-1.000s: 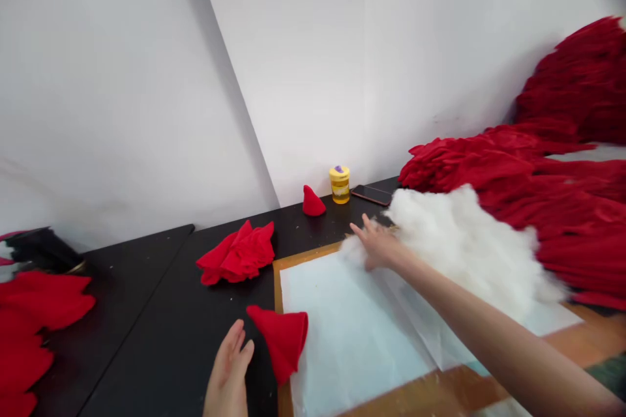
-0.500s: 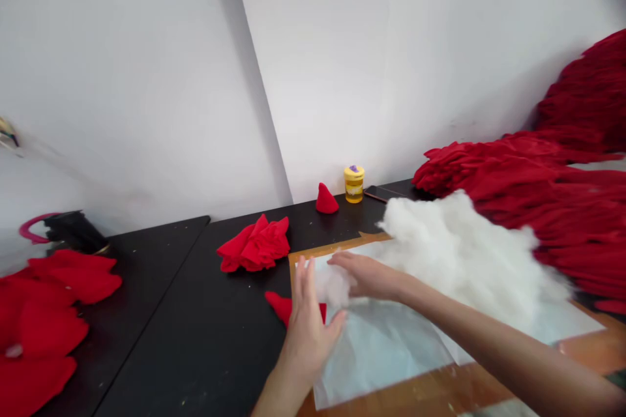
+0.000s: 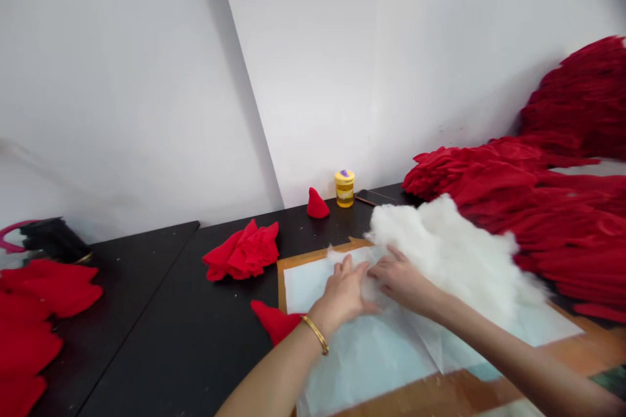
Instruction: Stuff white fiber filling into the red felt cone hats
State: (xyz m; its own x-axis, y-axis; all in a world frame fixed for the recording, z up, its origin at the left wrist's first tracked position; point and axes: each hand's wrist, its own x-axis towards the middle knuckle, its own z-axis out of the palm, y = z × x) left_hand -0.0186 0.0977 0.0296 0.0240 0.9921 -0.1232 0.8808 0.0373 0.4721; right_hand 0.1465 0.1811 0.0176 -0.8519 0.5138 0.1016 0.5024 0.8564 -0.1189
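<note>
- Lower centre: left hand (image 3: 341, 294) and right hand (image 3: 405, 281), fingers grasping a white fibre tuft (image 3: 368, 289) between them.
- Lower right: white fluff pile (image 3: 452, 251).

The left hand (image 3: 342, 293) and right hand (image 3: 403, 280) are positioned close together above the rear half of the white sheet (image 3: 352, 371), with loose fibre (image 3: 368, 288) between them; grip is unclear. A fibre pile (image 3: 454, 267) covers the sheet's rear right area. A red cone (image 3: 274, 322) overlaps the left edge of the brown board (image 3: 411, 397). An upright cone (image 3: 317, 204) and yellow-lidded jar (image 3: 344, 190) stand near the desk's (image 3: 171, 352) rear edge.
</note>
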